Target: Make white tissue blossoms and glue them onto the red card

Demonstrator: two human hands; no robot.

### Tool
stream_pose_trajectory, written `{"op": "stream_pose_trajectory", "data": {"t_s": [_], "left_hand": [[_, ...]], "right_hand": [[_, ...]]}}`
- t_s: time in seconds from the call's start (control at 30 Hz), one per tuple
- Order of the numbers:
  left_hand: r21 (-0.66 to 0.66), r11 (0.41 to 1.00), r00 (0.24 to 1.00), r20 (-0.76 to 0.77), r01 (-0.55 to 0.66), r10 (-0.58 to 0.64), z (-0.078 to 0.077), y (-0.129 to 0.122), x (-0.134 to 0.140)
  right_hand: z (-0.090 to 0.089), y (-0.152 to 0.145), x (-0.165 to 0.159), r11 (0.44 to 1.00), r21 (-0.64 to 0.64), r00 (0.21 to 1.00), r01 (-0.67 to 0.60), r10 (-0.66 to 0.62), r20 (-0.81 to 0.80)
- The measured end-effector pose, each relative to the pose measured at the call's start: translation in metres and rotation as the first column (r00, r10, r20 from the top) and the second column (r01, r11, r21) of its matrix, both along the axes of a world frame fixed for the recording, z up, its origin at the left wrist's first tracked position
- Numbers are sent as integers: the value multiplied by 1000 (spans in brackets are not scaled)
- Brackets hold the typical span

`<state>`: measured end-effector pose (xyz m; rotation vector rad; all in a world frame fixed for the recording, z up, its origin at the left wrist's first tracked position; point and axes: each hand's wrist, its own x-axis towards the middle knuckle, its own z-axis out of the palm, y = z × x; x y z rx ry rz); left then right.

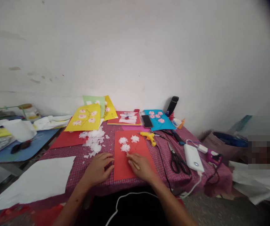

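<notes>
My right hand (139,164) is closed around a slim tan-handled brush (136,165); whether it has bristles is too small to make out. Its tip meets the red paper (130,171) just below a white paper flower (125,147). Two more white flowers sit higher on that sheet, and thin dark lines run beside them. At the sheet's left edge lies my left hand (99,168), thumb and fingers apart, holding nothing. Torn white paper petals (94,141) are heaped beyond it on the checked cloth.
A yellow glue gun (150,138) overlaps the red sheet's upper right corner, its cord trailing forward. Black scissors (178,161) and a white power bank (193,158) lie to the right. Finished flower sheets in yellow (85,117) and blue (166,122) stand at the back, near a phone (147,121).
</notes>
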<state>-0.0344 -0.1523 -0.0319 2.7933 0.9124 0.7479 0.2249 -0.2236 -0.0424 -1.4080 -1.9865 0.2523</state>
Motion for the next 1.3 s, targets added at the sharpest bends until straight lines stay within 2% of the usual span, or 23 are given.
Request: {"op": "stream_pose_trajectory", "data": {"t_s": [0.5, 0.8, 1.0, 1.3], "left_hand": [[-12, 1000, 999, -34, 12, -12, 1, 3, 2], [-29, 1000, 997, -80, -11, 9, -2, 3, 2], [-61, 997, 995, -99, -38, 32, 1, 3, 2], [-45, 998, 995, -89, -39, 34, 3, 11, 8]], "right_hand": [[-5, 1, 3, 999, -47, 1000, 11, -10, 21], [7, -2, 0, 993, -115, 999, 27, -24, 27], [4, -3, 3, 992, -123, 1000, 22, -23, -3], [-12, 2, 7, 999, -15, 998, 48, -48, -41]]}}
